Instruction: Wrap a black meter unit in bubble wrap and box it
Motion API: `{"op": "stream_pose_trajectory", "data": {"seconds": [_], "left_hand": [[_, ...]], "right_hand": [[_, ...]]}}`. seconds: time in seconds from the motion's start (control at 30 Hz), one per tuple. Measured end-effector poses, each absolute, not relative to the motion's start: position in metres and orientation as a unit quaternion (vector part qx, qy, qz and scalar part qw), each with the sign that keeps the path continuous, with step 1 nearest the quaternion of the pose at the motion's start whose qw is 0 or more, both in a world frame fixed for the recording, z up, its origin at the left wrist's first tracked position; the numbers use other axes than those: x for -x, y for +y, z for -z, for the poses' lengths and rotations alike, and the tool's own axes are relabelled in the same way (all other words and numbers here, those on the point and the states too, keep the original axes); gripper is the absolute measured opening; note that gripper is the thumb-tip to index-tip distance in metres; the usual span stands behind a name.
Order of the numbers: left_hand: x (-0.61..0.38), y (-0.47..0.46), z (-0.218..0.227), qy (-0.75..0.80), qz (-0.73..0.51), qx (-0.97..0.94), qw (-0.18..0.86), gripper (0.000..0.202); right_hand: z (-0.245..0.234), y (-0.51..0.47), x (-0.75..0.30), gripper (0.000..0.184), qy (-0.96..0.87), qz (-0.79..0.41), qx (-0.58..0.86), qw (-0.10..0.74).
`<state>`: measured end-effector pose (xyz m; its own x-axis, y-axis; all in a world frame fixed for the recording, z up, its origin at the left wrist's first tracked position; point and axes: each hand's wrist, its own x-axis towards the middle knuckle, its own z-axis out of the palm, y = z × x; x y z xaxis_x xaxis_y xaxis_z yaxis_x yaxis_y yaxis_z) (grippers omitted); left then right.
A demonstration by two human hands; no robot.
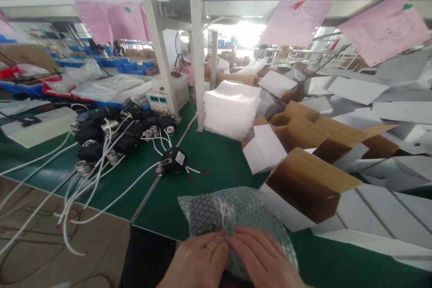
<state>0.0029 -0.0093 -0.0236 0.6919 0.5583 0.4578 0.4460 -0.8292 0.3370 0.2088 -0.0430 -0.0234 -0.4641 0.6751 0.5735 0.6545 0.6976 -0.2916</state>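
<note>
Both your hands, left hand (197, 261) and right hand (261, 261), pinch the bubble-wrap bag (232, 220) at the near worktop (216, 162) edge, one part already inside, many black parts (111, 132) unbagged far left.

left hand (199, 258) + right hand (261, 258) pinch bubble-wrap bag (232, 216) (dark part inside) | green mat (209, 157)

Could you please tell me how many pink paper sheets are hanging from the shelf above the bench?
3 clearly: one at upper left, one right of centre, one at far right. A sliver at the left edge may be another, and the left sheet may be two overlapping.
</note>
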Motion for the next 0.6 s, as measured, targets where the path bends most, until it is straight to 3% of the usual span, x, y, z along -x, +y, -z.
{"op": "stream_pose_trajectory", "data": {"seconds": [0.2, 0.3, 0.4, 0.5, 0.6], "left_hand": [[0.027, -0.006, 0.011, 0.296, -0.307, -0.905, 0.009, 0.037], [0.044, -0.005, -0.002, 0.366, -0.27, -0.89, -0.038, 0.035], [0.037, 0.001, -0.002, 0.363, -0.263, -0.893, -0.039, 0.037], [0.016, 0.013, 0.009, 0.379, -0.204, -0.902, 0.048, 0.076], [0.001, 0.024, 0.012, 0.435, -0.199, -0.862, 0.166, 0.069]], "right_hand": [[0.059, -0.019, -0.197, 0.023, -0.718, -0.308, 0.484, 0.394], [0.059, -0.019, -0.197, 0.031, -0.67, -0.386, 0.5, 0.389], [0.059, -0.019, -0.193, 0.03, -0.674, -0.398, 0.486, 0.389], [0.063, -0.019, -0.194, 0.025, -0.674, -0.376, 0.492, 0.402], [0.057, -0.027, -0.207, 0.017, -0.678, -0.208, 0.52, 0.476]]}}
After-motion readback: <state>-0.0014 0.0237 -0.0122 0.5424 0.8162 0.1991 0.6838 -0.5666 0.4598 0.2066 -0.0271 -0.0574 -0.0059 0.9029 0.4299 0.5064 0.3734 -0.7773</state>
